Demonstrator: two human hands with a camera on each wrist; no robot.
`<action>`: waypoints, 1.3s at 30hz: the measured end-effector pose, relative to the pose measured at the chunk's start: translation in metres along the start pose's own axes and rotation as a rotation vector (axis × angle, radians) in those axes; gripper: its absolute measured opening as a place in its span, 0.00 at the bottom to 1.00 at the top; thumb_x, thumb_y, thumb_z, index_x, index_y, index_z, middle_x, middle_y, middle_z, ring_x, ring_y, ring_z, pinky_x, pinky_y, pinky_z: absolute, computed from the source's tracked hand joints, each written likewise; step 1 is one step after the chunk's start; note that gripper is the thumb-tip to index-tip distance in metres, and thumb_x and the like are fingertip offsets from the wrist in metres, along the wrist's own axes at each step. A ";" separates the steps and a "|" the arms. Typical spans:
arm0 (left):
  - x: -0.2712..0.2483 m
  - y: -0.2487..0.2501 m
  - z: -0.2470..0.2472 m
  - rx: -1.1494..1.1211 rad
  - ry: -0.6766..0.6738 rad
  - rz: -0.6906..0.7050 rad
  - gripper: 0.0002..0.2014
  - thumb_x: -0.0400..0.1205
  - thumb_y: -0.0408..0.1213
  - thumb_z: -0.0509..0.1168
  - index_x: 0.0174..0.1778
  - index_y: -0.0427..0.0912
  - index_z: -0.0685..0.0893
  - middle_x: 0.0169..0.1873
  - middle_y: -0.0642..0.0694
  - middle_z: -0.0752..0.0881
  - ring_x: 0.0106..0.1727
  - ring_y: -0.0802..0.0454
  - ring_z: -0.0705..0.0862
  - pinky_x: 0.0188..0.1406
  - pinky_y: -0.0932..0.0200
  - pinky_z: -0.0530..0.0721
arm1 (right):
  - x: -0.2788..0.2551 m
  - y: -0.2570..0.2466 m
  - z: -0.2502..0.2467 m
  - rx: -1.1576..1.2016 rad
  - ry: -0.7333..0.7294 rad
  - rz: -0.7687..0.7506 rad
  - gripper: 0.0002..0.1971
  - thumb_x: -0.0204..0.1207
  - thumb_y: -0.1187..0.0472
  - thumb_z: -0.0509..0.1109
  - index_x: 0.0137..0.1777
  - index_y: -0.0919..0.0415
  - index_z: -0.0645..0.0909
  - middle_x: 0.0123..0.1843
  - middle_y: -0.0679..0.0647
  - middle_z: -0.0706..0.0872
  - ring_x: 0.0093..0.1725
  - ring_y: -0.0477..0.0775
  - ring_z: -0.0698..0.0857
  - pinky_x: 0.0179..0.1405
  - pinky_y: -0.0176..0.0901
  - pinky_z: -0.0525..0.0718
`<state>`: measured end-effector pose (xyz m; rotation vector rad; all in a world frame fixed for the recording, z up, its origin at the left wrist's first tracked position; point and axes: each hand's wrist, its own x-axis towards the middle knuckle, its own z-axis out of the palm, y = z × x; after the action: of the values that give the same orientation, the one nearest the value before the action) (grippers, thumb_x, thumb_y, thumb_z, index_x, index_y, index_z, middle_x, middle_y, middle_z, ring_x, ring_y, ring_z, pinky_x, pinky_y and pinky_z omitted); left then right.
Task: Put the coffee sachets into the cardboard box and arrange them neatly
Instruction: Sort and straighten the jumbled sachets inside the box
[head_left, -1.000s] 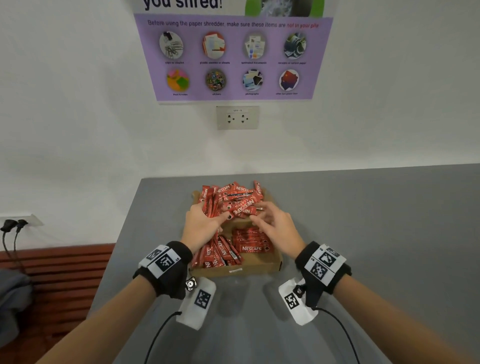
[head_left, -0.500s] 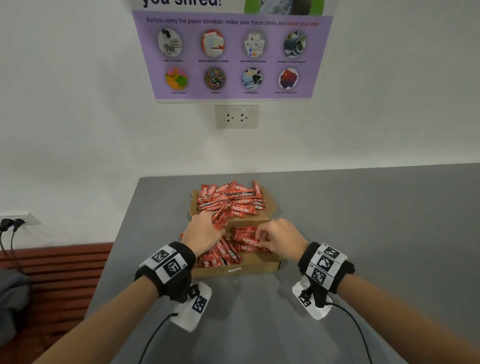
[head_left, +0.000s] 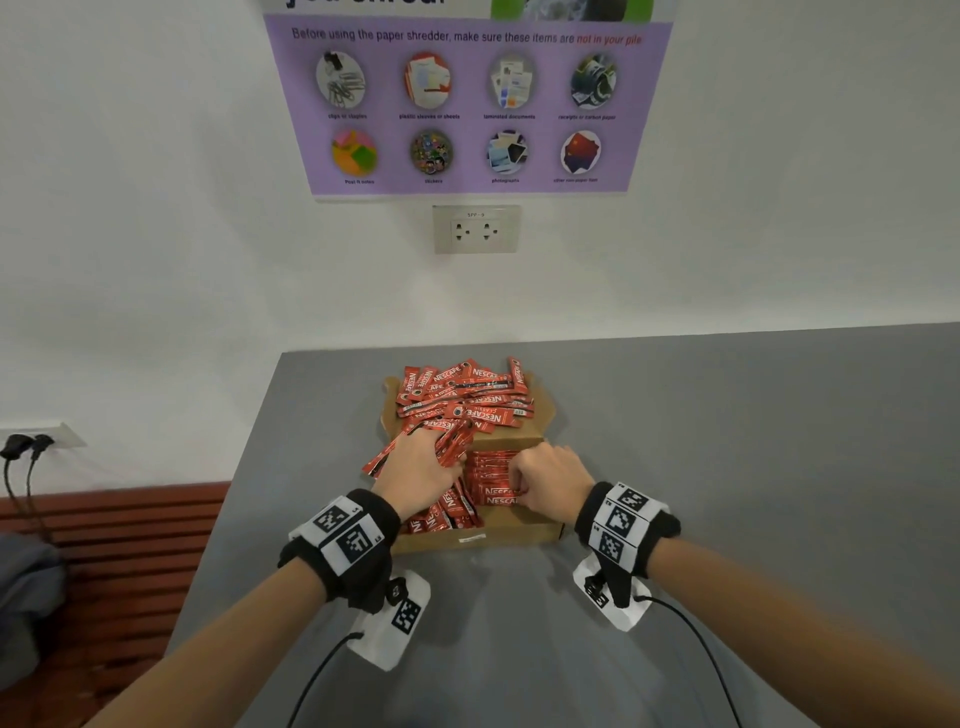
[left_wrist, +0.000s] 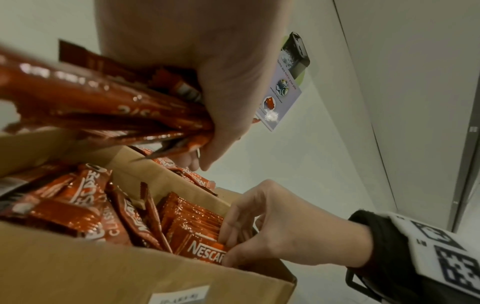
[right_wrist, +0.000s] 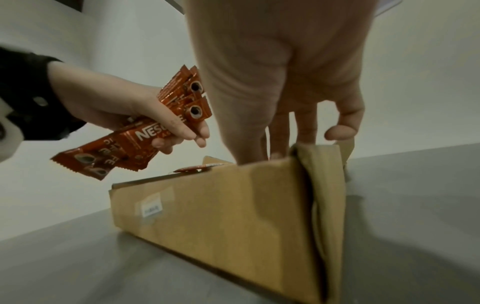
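The left hand (head_left: 418, 467) is holding a bundle of sachets (right_wrist: 145, 131) in a closed grip above the cardboard box (head_left: 498, 535) at frame centre. The right hand (head_left: 550, 480) is pinching the packed row (left_wrist: 197, 232); ideally, squaring its ends first would leave space for the bundle.

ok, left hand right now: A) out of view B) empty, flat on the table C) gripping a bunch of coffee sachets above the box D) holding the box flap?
C: the left hand has its fingers curled round several red sachets, held above the cardboard box.
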<state>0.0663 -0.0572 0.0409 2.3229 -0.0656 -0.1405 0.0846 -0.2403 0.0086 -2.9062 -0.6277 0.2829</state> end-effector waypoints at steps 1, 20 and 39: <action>0.000 -0.001 0.000 -0.004 -0.005 -0.004 0.07 0.79 0.35 0.68 0.52 0.41 0.83 0.48 0.47 0.87 0.46 0.52 0.85 0.45 0.60 0.84 | -0.001 0.000 0.000 0.003 0.002 -0.005 0.04 0.73 0.63 0.68 0.46 0.57 0.83 0.50 0.52 0.87 0.52 0.57 0.83 0.55 0.50 0.79; -0.002 0.000 -0.001 -0.113 -0.141 0.030 0.04 0.78 0.33 0.70 0.40 0.44 0.82 0.35 0.48 0.87 0.26 0.64 0.83 0.30 0.69 0.80 | -0.005 0.003 -0.017 0.278 0.201 -0.022 0.12 0.78 0.52 0.67 0.56 0.57 0.79 0.42 0.45 0.84 0.37 0.39 0.80 0.45 0.41 0.81; -0.006 0.001 -0.007 0.025 -0.160 0.052 0.03 0.80 0.35 0.66 0.42 0.39 0.81 0.34 0.49 0.82 0.29 0.56 0.80 0.28 0.69 0.78 | -0.008 -0.003 -0.052 0.854 0.583 -0.070 0.05 0.80 0.63 0.65 0.43 0.58 0.79 0.34 0.54 0.85 0.31 0.45 0.83 0.36 0.36 0.84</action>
<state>0.0614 -0.0519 0.0471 2.3292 -0.2087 -0.3011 0.0871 -0.2471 0.0604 -1.9873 -0.3689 -0.2515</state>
